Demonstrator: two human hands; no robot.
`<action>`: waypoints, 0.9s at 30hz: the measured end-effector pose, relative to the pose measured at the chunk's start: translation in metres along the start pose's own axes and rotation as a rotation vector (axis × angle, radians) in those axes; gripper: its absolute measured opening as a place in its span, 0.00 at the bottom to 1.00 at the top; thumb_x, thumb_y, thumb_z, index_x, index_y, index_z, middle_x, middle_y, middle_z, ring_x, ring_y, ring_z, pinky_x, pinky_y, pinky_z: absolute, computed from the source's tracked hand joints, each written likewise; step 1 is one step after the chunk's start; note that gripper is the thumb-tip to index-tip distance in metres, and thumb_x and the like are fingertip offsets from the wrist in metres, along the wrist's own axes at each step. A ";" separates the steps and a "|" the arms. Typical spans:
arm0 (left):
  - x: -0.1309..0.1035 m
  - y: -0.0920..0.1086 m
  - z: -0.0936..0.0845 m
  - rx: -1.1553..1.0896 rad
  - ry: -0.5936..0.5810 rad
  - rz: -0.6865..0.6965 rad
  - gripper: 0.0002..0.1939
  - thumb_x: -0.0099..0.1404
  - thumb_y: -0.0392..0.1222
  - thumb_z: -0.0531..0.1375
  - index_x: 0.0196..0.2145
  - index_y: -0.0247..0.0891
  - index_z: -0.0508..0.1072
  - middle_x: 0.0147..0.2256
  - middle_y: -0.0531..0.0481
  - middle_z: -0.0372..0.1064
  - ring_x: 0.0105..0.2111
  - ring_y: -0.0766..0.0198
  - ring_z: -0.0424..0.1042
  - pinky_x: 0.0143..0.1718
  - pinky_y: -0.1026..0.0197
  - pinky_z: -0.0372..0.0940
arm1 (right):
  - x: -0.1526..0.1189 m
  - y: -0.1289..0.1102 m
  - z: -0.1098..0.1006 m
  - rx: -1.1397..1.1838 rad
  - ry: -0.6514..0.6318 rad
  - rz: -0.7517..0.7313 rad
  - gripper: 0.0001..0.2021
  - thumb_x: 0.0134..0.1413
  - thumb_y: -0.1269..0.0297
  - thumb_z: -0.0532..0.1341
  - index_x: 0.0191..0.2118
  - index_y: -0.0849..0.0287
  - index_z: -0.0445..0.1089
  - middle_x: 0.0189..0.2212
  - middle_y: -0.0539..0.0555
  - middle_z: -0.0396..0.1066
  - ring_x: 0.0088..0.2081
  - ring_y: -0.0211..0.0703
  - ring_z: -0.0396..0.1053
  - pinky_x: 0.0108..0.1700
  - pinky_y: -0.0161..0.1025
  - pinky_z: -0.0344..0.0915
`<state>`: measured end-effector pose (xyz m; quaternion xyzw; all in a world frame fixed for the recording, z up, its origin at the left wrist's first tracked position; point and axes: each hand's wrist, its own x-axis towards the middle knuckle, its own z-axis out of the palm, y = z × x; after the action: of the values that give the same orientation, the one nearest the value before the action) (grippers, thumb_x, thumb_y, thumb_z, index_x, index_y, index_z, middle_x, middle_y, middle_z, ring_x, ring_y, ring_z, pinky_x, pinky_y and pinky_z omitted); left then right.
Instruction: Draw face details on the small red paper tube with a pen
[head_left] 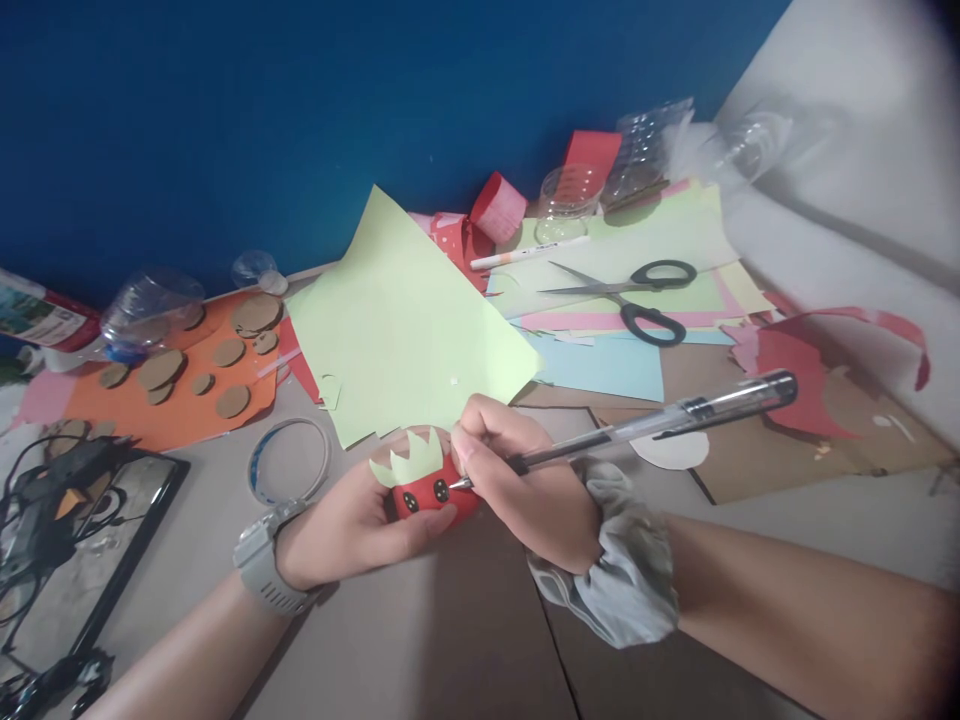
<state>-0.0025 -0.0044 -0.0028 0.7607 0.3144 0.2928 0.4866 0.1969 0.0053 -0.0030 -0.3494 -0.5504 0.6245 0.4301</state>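
Observation:
Near the middle of the view, my left hand (360, 530) grips a small red paper figure (424, 497). Two black eyes with pale dots mark its front, and a pale green zigzag paper piece (416, 460) tops it like a crown or leaves. My right hand (517, 480) is closed around a clear-barrelled pen (637, 432), whose metal tip is at the right-hand eye. The tip looks to touch the red paper or hover just over it. Part of the figure's right side is hidden behind my right fingers. Behind both hands lies a large pale green sheet (405, 320).
Black scissors (622, 290) and a marker (529, 253) rest on stacked coloured paper. A tape roll (289, 460) sits left of my hands. Cardboard discs (161, 370) lie on orange paper (255, 400). Red scraps (795, 360) are at right, and a blue wall (300, 120) stands behind.

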 end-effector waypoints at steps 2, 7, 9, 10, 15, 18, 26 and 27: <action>0.001 0.000 0.000 -0.002 0.000 0.000 0.05 0.73 0.34 0.63 0.46 0.39 0.75 0.41 0.48 0.75 0.39 0.61 0.77 0.42 0.63 0.74 | 0.001 0.000 0.001 0.033 0.008 -0.001 0.18 0.67 0.68 0.60 0.27 0.51 0.53 0.21 0.42 0.53 0.22 0.36 0.48 0.26 0.39 0.50; 0.001 -0.001 -0.001 0.000 -0.005 0.008 0.06 0.73 0.34 0.62 0.46 0.39 0.76 0.42 0.48 0.75 0.40 0.61 0.77 0.44 0.63 0.74 | 0.001 0.001 0.001 0.035 0.017 -0.024 0.17 0.68 0.68 0.59 0.27 0.52 0.54 0.21 0.41 0.53 0.23 0.35 0.49 0.26 0.37 0.51; 0.001 0.000 -0.001 0.003 -0.008 0.001 0.06 0.73 0.34 0.62 0.47 0.39 0.76 0.42 0.48 0.75 0.40 0.62 0.77 0.44 0.64 0.74 | 0.001 0.001 0.000 0.019 -0.007 -0.008 0.17 0.68 0.68 0.58 0.28 0.52 0.54 0.22 0.42 0.53 0.23 0.35 0.48 0.26 0.37 0.50; 0.001 0.000 -0.002 0.004 -0.008 -0.001 0.07 0.73 0.33 0.63 0.47 0.39 0.76 0.42 0.48 0.76 0.41 0.62 0.77 0.45 0.63 0.74 | 0.001 0.001 0.000 0.021 -0.018 0.000 0.17 0.69 0.68 0.58 0.28 0.52 0.54 0.22 0.42 0.53 0.24 0.36 0.48 0.26 0.37 0.49; 0.001 0.001 -0.001 0.012 -0.002 0.012 0.05 0.72 0.34 0.63 0.45 0.39 0.75 0.41 0.48 0.75 0.40 0.62 0.77 0.44 0.63 0.74 | 0.000 -0.001 0.001 0.030 0.025 0.018 0.17 0.69 0.66 0.59 0.27 0.51 0.54 0.21 0.41 0.53 0.23 0.36 0.49 0.25 0.37 0.49; 0.003 0.001 -0.002 0.020 0.003 0.009 0.03 0.72 0.34 0.63 0.42 0.39 0.75 0.39 0.49 0.74 0.38 0.62 0.77 0.42 0.64 0.74 | 0.001 -0.002 0.001 0.011 0.029 0.034 0.17 0.68 0.66 0.60 0.27 0.51 0.54 0.21 0.42 0.53 0.23 0.36 0.49 0.25 0.38 0.48; 0.001 0.001 -0.002 0.037 0.012 -0.006 0.04 0.71 0.35 0.64 0.43 0.39 0.75 0.40 0.48 0.75 0.39 0.60 0.78 0.42 0.62 0.74 | 0.001 -0.001 0.000 0.073 -0.014 0.031 0.17 0.68 0.67 0.58 0.28 0.52 0.54 0.21 0.41 0.53 0.23 0.35 0.48 0.26 0.36 0.49; 0.001 0.001 -0.001 0.036 0.012 -0.005 0.04 0.71 0.35 0.64 0.44 0.39 0.76 0.40 0.47 0.76 0.39 0.59 0.78 0.42 0.61 0.75 | 0.001 -0.001 0.000 0.065 -0.011 0.023 0.17 0.69 0.67 0.59 0.28 0.52 0.54 0.21 0.41 0.53 0.23 0.35 0.48 0.26 0.36 0.49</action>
<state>-0.0027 -0.0029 -0.0013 0.7668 0.3242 0.2906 0.4716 0.1972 0.0059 -0.0016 -0.3381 -0.5281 0.6490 0.4308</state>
